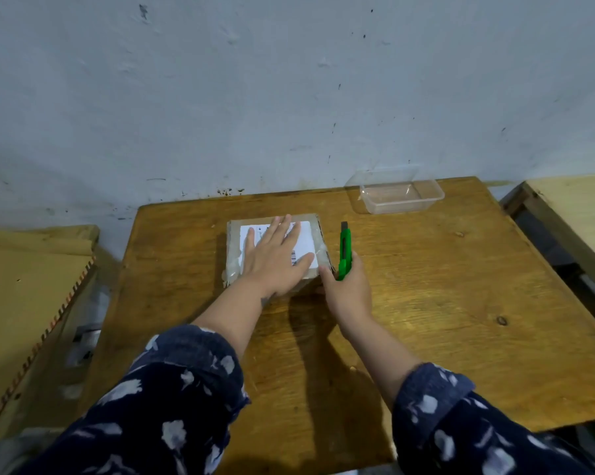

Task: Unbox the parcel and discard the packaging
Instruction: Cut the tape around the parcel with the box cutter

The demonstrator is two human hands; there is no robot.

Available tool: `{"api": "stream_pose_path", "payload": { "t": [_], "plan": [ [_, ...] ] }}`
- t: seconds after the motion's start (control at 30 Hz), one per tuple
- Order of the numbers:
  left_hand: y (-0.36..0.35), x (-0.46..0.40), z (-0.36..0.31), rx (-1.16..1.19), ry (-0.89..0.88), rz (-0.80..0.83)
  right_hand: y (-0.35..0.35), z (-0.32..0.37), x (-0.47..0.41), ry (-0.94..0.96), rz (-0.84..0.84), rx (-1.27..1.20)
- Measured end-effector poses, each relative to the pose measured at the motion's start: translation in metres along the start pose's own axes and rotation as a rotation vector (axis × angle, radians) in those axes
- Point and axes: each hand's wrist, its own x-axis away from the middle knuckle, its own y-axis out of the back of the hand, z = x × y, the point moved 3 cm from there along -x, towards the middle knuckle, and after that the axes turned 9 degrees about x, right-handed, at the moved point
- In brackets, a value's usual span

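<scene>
A small cardboard parcel [235,248] with a white shipping label and clear tape lies on the wooden table [426,303], near its middle. My left hand [275,258] lies flat on the parcel's top with fingers spread, covering much of the label. Just right of the parcel, my right hand [349,289] grips a green box cutter [344,250]. The cutter points away from me, alongside the parcel's right edge, and a short grey blade tip shows at its far end.
A clear plastic container [400,195] stands at the table's back right, by the wall. A flat cardboard sheet [25,296] leans at the left, below table level. Another wooden table [576,214] is at the far right.
</scene>
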Motion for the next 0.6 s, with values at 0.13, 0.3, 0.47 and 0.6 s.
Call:
{"api": "stream_pose_path", "payload": {
  "t": [0.13,0.3,0.47,0.6],
  "plan": [
    [0.009,-0.012,0.005,-0.024,0.015,0.049,0.0,0.008,-0.026,0.019,-0.03,0.07],
    [0.02,-0.018,0.023,-0.111,-0.105,0.104,0.002,0.025,-0.071,0.021,0.115,-0.025],
    [0.027,-0.012,0.044,-0.165,-0.255,0.167,0.003,0.04,-0.096,-0.01,0.224,-0.161],
    [0.025,-0.011,0.047,-0.168,-0.263,0.153,-0.001,0.042,-0.102,-0.082,0.256,-0.206]
  ]
}}
